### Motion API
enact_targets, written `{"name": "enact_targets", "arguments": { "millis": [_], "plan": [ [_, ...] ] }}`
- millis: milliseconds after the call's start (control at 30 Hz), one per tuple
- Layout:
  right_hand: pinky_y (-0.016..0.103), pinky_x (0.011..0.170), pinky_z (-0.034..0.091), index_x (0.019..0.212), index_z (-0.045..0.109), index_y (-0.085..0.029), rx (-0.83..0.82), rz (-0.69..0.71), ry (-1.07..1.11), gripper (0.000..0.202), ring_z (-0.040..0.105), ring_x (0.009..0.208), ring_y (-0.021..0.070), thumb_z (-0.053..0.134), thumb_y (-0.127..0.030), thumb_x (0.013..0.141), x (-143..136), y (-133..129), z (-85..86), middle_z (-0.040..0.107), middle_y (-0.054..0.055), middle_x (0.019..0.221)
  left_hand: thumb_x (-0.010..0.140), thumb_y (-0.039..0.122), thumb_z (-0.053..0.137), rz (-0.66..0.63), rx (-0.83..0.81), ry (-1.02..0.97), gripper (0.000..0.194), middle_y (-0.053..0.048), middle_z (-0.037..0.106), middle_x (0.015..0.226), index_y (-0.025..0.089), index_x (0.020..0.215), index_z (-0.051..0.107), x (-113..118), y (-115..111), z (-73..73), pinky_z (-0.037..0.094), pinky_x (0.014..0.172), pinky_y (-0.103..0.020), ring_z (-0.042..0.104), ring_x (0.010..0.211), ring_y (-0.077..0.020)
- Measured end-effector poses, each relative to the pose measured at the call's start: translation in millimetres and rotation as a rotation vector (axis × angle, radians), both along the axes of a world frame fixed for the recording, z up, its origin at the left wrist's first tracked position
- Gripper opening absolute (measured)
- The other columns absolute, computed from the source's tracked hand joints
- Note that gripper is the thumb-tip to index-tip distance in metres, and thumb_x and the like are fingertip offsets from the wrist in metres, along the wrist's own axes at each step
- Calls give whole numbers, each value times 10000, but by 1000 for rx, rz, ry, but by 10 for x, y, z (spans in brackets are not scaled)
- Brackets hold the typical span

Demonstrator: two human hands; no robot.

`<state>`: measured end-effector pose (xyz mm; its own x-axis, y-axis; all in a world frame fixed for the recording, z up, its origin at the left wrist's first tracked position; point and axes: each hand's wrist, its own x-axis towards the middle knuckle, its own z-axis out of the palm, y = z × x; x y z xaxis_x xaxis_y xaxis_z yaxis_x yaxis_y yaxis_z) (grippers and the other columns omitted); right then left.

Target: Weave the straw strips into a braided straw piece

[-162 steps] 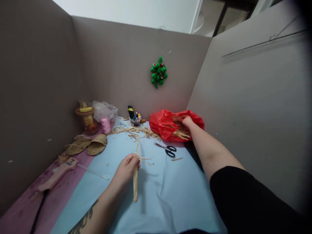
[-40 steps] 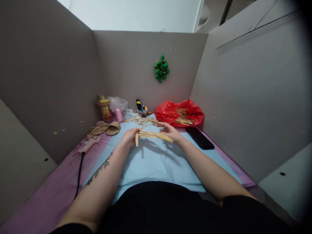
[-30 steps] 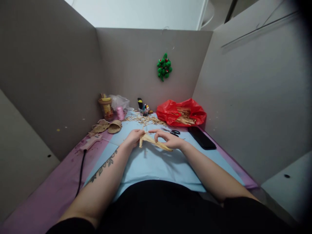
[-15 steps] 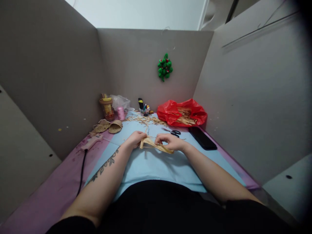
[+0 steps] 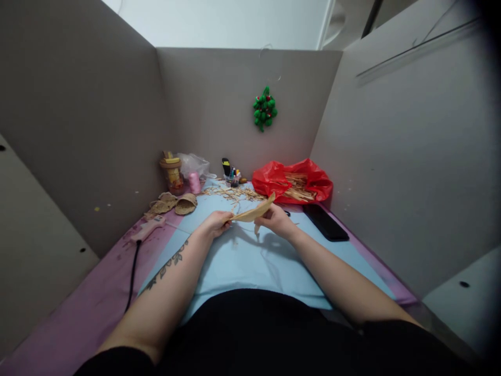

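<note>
My left hand (image 5: 217,223) is closed on the left end of a flat, straw-coloured strip (image 5: 250,214), which looks like dried husk or straw. My right hand (image 5: 277,221) has its fingers bent around the right part of the same strip, whose tip points up and away. Below the right fingers hangs a short pale end. Both hands are above a light blue sheet (image 5: 235,271). Behind my right hand, only a bit of the black scissors handle (image 5: 287,213) shows.
A red plastic bag (image 5: 270,180) of straw strips lies at the back right, near a black phone (image 5: 326,223). Straw scraps (image 5: 235,193) lie behind my hands. On the left are a corded pink glue gun (image 5: 148,230), a woven cup shape (image 5: 186,204) and pink thread (image 5: 194,183).
The strip has swung up: its right end hung low toward me and now points up and away. My right hand has turned with it and covers most of the scissors. My left hand stays nearly put.
</note>
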<state>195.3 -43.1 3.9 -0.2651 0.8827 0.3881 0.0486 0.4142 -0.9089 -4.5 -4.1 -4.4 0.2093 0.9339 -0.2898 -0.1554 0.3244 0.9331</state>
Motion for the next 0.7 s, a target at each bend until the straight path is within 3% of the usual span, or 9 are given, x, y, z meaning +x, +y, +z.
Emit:
{"name": "enact_targets", "arguments": {
  "millis": [167, 333, 533, 600, 700],
  "plan": [
    [257, 544, 420, 739, 562, -157, 8, -14, -67, 247, 493, 546, 105, 692, -346, 648, 49, 57, -66, 530, -28, 607, 772, 37, 503, 92, -121, -180, 186, 12, 462, 475, 90, 594, 521, -33, 26, 63, 289, 318, -80, 378, 346, -9],
    [237, 530, 409, 690, 562, -170, 62, -104, 63, 203, 497, 569, 105, 666, -343, 669, 201, 79, 49, 582, 2, 650, 805, 65, 488, 114, -128, -228, 168, 16, 456, 527, 97, 642, 515, -72, 54, 122, 285, 316, -61, 365, 354, 7],
    [200, 491, 417, 640, 500, -193, 134, -545, 735, 214, 520, 547, 86, 690, -276, 588, 932, 336, 191, 560, -47, 609, 788, 71, 484, 255, -1, -218, 154, 20, 469, 528, 107, 640, 504, -85, 184, 83, 289, 351, -77, 371, 384, -2],
    [189, 459, 399, 671, 552, -181, 120, -695, 790, 216, 486, 499, 68, 715, -270, 560, 1111, 408, 180, 556, -53, 594, 769, 102, 518, 298, 69, -199, 161, 29, 468, 519, 117, 610, 493, -36, 216, 27, 315, 392, -95, 395, 414, -16],
    [216, 471, 416, 746, 635, -143, 163, -795, 663, 276, 497, 508, 82, 745, -303, 551, 1138, 421, 159, 584, -26, 602, 697, 155, 601, 262, 203, -149, 105, 25, 512, 544, 119, 617, 544, 68, 222, -55, 347, 463, -135, 452, 500, -54]
  ]
}}
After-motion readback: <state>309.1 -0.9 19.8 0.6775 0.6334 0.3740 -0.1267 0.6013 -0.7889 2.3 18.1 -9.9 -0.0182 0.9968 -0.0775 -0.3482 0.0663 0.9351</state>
